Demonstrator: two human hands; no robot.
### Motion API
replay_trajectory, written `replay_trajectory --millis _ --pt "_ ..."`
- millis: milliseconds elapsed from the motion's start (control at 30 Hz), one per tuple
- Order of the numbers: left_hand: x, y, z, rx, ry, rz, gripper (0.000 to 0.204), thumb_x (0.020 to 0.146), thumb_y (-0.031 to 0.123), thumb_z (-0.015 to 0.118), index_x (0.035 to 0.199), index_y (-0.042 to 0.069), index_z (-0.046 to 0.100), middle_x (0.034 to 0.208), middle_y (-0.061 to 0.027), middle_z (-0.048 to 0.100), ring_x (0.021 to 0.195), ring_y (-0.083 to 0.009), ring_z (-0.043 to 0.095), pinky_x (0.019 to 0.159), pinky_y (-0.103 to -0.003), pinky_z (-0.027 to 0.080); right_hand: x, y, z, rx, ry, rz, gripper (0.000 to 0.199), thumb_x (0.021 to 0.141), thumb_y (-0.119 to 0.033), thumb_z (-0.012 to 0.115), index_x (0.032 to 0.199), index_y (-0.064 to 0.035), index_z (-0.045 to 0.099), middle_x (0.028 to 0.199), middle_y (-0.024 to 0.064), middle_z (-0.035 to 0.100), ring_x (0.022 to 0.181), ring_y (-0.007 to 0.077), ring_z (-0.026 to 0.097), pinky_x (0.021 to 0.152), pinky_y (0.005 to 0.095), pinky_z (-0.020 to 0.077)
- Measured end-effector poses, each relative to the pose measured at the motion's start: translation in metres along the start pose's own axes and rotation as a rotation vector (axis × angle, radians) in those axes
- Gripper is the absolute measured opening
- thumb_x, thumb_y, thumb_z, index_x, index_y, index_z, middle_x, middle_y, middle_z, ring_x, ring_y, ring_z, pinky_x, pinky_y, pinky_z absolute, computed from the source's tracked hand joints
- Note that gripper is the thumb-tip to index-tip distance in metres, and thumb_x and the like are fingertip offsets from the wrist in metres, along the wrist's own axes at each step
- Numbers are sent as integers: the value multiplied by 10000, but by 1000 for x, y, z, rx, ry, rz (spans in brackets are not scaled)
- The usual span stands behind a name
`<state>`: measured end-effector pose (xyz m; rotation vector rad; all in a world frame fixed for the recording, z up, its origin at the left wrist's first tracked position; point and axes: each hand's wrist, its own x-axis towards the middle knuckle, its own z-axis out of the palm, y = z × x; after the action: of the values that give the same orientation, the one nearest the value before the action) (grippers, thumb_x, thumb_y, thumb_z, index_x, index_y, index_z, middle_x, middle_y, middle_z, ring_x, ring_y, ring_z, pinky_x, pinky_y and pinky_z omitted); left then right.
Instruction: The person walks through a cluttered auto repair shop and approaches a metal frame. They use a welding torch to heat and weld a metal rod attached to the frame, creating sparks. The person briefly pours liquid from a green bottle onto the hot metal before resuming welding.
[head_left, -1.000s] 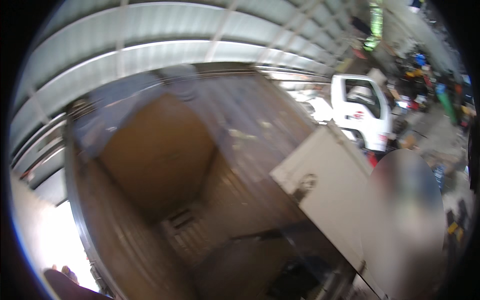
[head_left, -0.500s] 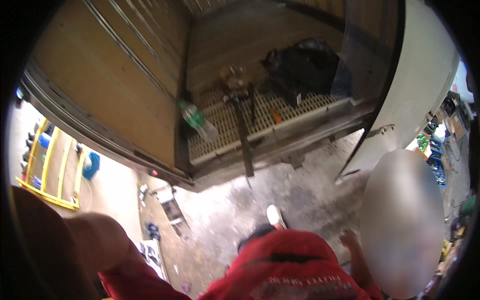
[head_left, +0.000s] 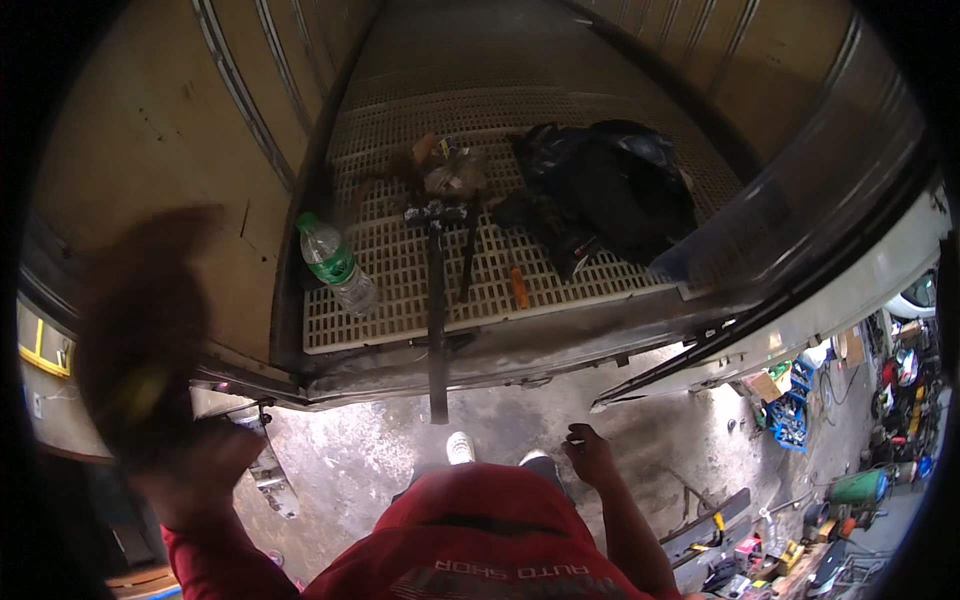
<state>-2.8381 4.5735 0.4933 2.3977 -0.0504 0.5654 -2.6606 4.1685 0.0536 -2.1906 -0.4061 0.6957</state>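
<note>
Looking down past a red shirt point(head_left: 470, 540), the view takes in the open back of a truck cargo box point(head_left: 560, 330) and the concrete floor point(head_left: 360, 450) below its rear sill. The left hand point(head_left: 150, 340) is raised close to the camera at the left, badly blurred; something yellow seems to sit in it, but whether the fingers grasp it or hang loose I cannot tell. The right hand point(head_left: 590, 455) hangs low over the concrete, fingers loosely curled and holding nothing, just short of the sill.

Inside the box, a pale plastic grid floor point(head_left: 400, 270) carries everything. A clear plastic water bottle point(head_left: 338, 265) with a green cap and green label lies tilted at the grid's left edge, against the side wall. Along the middle lies a long dark bar tool point(head_left: 437, 320), its crosspiece head toward the inside and its far end poking out past the rear edge of the sill, over the concrete. Just beside it on the right rests a small orange-handled tool point(head_left: 518, 288). At the head of the bar sits a crumpled clear bag point(head_left: 455, 172) with brownish scraps around it. A black bag point(head_left: 600, 195) slumps across the grid's right half, reaching toward the right wall.

Bare grid shows between the bottle and the bar, and along the rear edge right of the orange tool. A white shoe point(head_left: 459, 447) stands on the concrete directly under the bar's end. Tools and crates point(head_left: 790, 415) crowd the floor at the far right.
</note>
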Motion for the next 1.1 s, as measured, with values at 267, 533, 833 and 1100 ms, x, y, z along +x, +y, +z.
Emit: replay_trajectory --millis 267,533,833,1100 --pt "-52 -171 187 -21 -47 -651 449 947 96 621 1382 82 511 1296 -242 622 1220 -366 631 1006 -424 511 101 -117 -54 -126 -112 -398 379 905 -139 732 1245 -19 614 1173 183 708 948 311 742 822 402 595" --pt "27 -192 331 145 -47 -691 333 887 36 649 1219 65 664 1079 -236 713 1029 -432 681 908 -496 549 202 -114 -88 -303 -88 -709 383 887 -123 700 1245 -31 603 1173 207 658 1072 396 657 927 487 547" --pt "75 -202 361 408 28 -527 526 807 119 771 1308 64 621 1274 -198 646 1187 -414 602 1031 -486 502 223 -77 -84 -270 -103 -796 340 834 -99 702 1159 -38 625 1171 211 642 1093 436 611 928 519 526" --pt "26 -237 270 481 932 -993 1044 665 320 959 1469 -33 392 1414 -287 512 1290 -387 544 1094 -462 446 215 -120 -89 -190 -212 -756 358 847 -114 728 1183 -41 626 1145 213 641 1104 425 611 937 499 521"
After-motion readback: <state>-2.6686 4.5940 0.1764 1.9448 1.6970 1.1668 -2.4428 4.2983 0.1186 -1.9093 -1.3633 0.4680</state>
